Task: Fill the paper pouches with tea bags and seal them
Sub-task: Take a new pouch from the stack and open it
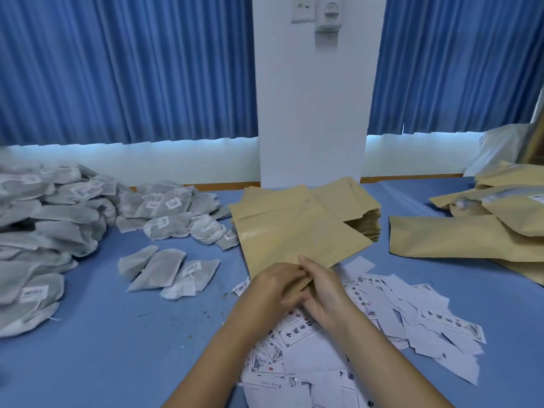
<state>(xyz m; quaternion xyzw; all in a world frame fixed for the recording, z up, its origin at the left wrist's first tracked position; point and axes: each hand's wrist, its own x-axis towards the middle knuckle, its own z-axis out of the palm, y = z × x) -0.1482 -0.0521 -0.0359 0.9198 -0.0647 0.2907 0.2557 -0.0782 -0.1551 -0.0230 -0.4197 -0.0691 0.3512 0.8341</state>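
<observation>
Both hands meet on the near end of one paper pouch on the blue surface.

The left hand [275, 287] and right hand [325, 285] are pressed close together, fingers curled and pinching the near edge of the paper pouch [294, 237]. It lies flat, its far end overlapping the stack of empty pouches [363, 220]. A heap of tea bags [50, 219] fills the left side, and three loose tea bags [167, 270] lie nearer the hands. Filled pouches [471, 240] lie to the right, and printed white slips [397, 307] are scattered under the wrists.
</observation>
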